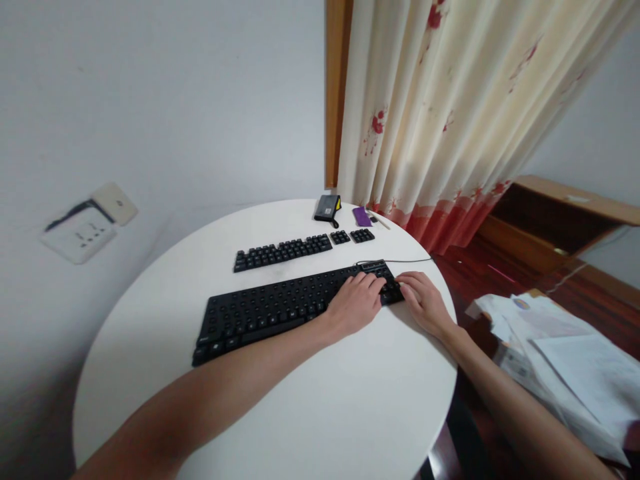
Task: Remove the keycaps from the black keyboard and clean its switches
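Observation:
A black computer keyboard (270,303) lies at a slant on the round white table (310,407). Many of its keycaps are off, showing small round posts, while its front rows still carry keys. My left hand (356,301) rests over the right part of the keyboard, fingers bent and drawn together above the number pad; whatever sits under the fingertips is hidden. At the keyboard's right end, my right hand (423,299) has its thumb and fingers closed in against the edge. Behind the keyboard, loose black keycaps (283,252) stand in rows, with two smaller groups of keycaps (362,235) to their right.
Near the table's far rim are a black case (327,208) and a purple packet (361,217). A thin cable (410,260) runs off the right edge. Papers (565,353) are piled at the right, a curtain (410,113) hangs behind, and a wall socket (80,233) is at left.

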Demonstrator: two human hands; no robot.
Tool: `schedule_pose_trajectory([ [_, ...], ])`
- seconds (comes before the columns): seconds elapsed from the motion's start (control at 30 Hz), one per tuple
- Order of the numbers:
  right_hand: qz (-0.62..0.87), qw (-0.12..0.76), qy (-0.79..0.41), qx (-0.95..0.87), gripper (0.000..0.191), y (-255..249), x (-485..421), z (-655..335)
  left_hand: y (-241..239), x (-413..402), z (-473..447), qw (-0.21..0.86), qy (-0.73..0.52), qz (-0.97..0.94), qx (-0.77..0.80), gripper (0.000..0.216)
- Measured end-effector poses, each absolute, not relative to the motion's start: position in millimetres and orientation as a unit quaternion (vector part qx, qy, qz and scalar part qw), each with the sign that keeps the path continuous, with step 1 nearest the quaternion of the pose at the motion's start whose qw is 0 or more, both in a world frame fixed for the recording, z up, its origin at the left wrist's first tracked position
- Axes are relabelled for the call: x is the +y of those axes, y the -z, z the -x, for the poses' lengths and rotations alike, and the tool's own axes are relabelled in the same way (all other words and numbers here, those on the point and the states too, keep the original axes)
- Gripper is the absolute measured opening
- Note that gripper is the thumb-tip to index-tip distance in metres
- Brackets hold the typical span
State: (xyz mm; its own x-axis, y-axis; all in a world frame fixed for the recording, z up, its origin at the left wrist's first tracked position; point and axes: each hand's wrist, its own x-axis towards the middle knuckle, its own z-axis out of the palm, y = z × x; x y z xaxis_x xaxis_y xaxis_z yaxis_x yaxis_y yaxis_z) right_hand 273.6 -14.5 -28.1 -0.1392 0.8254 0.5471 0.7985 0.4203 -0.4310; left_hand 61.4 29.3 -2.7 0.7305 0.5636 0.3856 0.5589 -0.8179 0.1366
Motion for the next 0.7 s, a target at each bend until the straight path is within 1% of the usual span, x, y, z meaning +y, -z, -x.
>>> schedule_pose_trajectory([
  [0.07, 0.537, 0.377, -0.013, -0.755, 0.028, 27.7, -15.7, -273.2, 2.8, 29.1, -61.2, 0.005, -0.205, -0.931, 0.301, 0.026],
  [0.2, 0.539, 0.332, -0.024, -0.774, 0.027, 26.7, -16.3, -270.6, 4.3, 29.0, -60.6, 0.004, -0.195, -0.934, 0.300, 0.024],
  [0.27, 0.543, 0.332, -0.027, -0.771, 0.026, 26.6, -16.7, -270.0, 2.6, 28.3, -59.9, 0.012, -0.199, -0.932, 0.303, 0.024],
  [0.37, 0.546, 0.346, -0.030, -0.762, 0.027, 28.6, -17.4, -271.3, -8.3, 27.5, -55.8, 0.031, -0.209, -0.931, 0.298, 0.025],
  [0.47, 0.553, 0.341, -0.041, -0.759, 0.029, 33.3, -17.3, -273.7, -28.9, 30.7, -41.8, 0.047, -0.222, -0.925, 0.304, 0.028],
  [0.6, 0.554, 0.321, -0.054, -0.766, 0.031, 39.4, -16.8, -275.7, -58.4, 45.2, 8.2, 0.072, -0.217, -0.911, 0.344, 0.030],
  [0.7, 0.555, 0.324, -0.050, -0.765, 0.032, 42.2, -16.8, -276.7, -70.3, 60.0, 72.4, 0.068, -0.187, -0.872, 0.447, 0.032],
])
